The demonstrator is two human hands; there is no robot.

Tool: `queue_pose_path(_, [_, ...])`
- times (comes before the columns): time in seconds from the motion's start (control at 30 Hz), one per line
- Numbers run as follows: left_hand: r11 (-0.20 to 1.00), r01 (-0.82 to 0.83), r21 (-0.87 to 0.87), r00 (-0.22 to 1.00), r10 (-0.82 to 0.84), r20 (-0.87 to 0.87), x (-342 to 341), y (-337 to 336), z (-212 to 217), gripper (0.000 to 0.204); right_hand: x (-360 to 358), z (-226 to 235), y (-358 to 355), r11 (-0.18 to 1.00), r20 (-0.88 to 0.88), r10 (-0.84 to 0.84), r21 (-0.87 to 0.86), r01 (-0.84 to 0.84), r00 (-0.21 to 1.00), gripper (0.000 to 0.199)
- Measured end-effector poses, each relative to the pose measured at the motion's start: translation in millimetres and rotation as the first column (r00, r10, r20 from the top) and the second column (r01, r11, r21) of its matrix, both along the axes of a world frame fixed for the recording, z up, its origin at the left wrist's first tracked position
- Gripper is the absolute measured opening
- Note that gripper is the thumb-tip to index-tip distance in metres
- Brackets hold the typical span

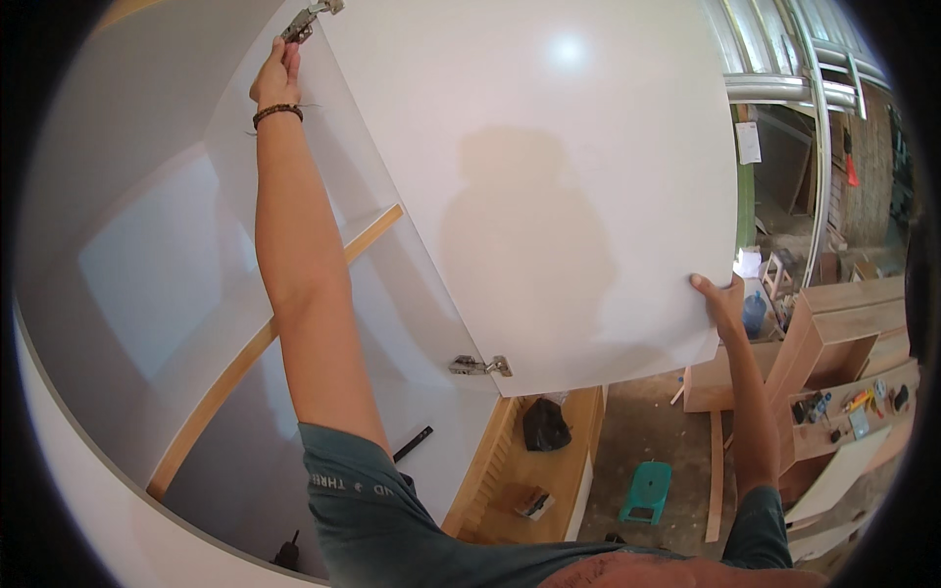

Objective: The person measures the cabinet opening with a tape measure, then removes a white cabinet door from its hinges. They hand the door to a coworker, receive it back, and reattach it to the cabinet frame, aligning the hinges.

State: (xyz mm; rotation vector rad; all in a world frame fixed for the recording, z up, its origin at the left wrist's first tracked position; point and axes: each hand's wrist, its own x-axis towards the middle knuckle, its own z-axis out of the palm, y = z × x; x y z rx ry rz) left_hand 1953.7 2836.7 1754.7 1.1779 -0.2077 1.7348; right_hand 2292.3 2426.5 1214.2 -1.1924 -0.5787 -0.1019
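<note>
A large white cabinet door (549,216) stands swung out to the right of the cabinet. My left arm reaches up inside the cabinet, and my left hand (278,76) is closed with its fingertips on the upper metal hinge (298,29). The lower hinge (480,366) joins the door's bottom corner to the cabinet's side panel. My right hand (723,302) grips the door's outer edge near its lower corner, thumb on the near face and fingers hidden behind. Between the hinges, a shelf with a wooden edge (218,402) crosses the cabinet.
A black stick-like thing (413,443) and a partly hidden dark tool (287,552) lie in the lower compartment. Below the door, a wooden surface (569,451) holds a black bag (545,424) and a small box (534,502). A green stool (647,492) stands near wooden cabinet parts (814,343).
</note>
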Motion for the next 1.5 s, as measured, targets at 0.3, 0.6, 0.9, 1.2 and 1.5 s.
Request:
queue_pose_path(0.3, [0.998, 0.031, -0.054, 0.994, -0.025, 0.105, 11, -25, -4, 0.02, -12, 5, -1, 1.0, -0.023, -0.008, -0.004, 0.008, 1.0, 0.055])
queue_pose_path(0.6, [1.0, -0.001, 0.02, 0.977, -0.003, 0.214, 13, -28, -7, 0.021, -1, 3, 7, 1.0, -0.011, 0.005, 0.014, -0.005, 1.0, 0.056])
queue_pose_path(0.9, [0.987, -0.146, 0.067, 0.978, 0.134, 0.161, 14, -28, -8, 0.027, 18, 1, 18, 1.0, -0.023, 0.03, 0.0, -0.03, 0.999, 0.057])
queue_pose_path(1.2, [0.987, -0.071, 0.146, 0.988, 0.05, 0.147, 16, -28, -12, 0.035, 15, 4, 16, 1.0, -0.013, -0.026, 0.006, 0.026, 1.0, 0.056])
queue_pose_path(1.5, [0.968, -0.172, 0.181, 0.979, 0.148, 0.138, 14, 14, 7, 0.034, 12, -1, 10, 0.998, -0.013, 0.058, 0.002, -0.058, 0.998, 0.053])
